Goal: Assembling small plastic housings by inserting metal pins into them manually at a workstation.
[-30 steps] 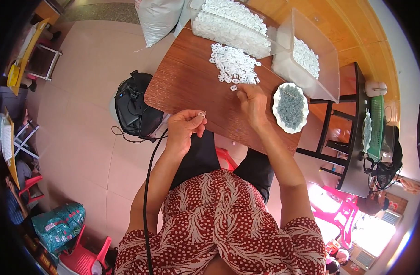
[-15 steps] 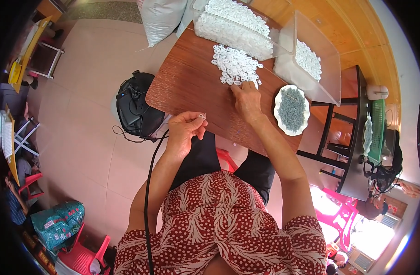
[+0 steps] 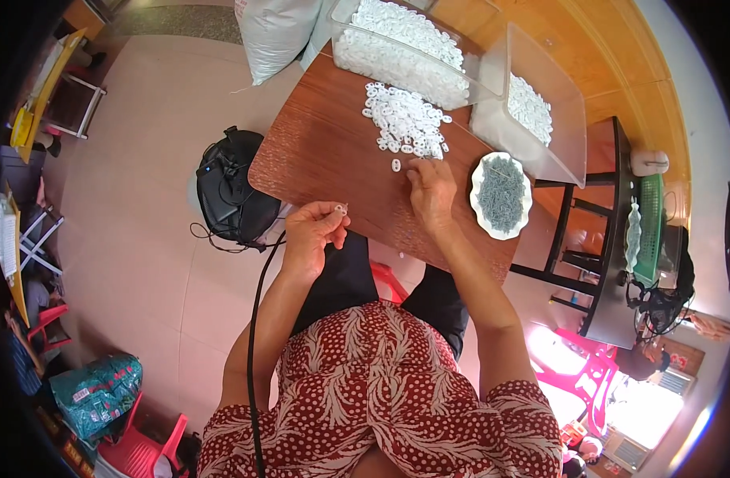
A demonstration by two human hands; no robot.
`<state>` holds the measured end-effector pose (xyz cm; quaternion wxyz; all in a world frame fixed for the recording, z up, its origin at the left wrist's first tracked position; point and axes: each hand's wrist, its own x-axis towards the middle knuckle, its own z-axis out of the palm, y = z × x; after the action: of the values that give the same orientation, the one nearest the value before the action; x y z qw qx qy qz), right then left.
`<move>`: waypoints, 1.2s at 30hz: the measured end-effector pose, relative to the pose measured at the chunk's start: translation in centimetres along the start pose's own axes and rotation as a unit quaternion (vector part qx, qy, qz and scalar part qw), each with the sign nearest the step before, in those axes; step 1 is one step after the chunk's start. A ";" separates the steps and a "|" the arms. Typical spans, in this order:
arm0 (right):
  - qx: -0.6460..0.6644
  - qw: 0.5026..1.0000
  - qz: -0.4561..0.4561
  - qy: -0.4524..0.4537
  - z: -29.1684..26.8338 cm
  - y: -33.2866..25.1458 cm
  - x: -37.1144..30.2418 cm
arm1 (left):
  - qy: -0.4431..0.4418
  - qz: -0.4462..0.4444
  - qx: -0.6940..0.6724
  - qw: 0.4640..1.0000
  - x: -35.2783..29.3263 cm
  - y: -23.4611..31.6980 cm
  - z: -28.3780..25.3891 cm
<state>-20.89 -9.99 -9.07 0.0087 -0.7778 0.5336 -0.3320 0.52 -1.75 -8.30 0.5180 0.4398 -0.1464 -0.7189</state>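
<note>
Currently, note small white link [image 3: 341,209] clamped in left hand [image 3: 308,239], near the front edge of the surface [image 3: 313,151]. Locate right hand [image 3: 434,191] beside the white pile [image 3: 405,119], with loose link [image 3: 396,165] to its left; unable to tell whether clamped on anything. Observe clear tubs [image 3: 568,119] beyond, scalloped dish [image 3: 502,234] of grey pieces [image 3: 500,195] to the right.

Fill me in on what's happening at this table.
A person works bare-handed at a brown wood-grain table. The left hand pinches a small whitish plastic-looking piece by the table's near edge. The right hand has its fingers at the near side of a loose heap of white oval holed pieces; whether it grips one is unclear. One similar white oval piece lies apart, left of those fingers. Farther right sits a white scalloped dish of thin grey pieces.
</note>
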 end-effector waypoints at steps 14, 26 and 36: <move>-0.098 0.993 0.024 -0.067 2.4 -1.7 0.5 | 0.023 0.006 -0.022 0.999 -0.2 0.0 0.2; 0.458 0.765 0.409 -0.193 -1.8 -6.0 0.6 | 0.011 0.019 -0.023 0.999 -1.8 1.3 2.0; 0.617 0.598 0.475 -0.189 -3.9 -8.5 0.5 | 0.029 0.042 -0.018 0.999 -3.2 1.7 3.0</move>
<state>-15.90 -5.41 -2.65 0.7438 -0.2693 0.4824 -0.3763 -0.49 -0.45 -3.95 0.5595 0.4449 -0.1364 -0.6859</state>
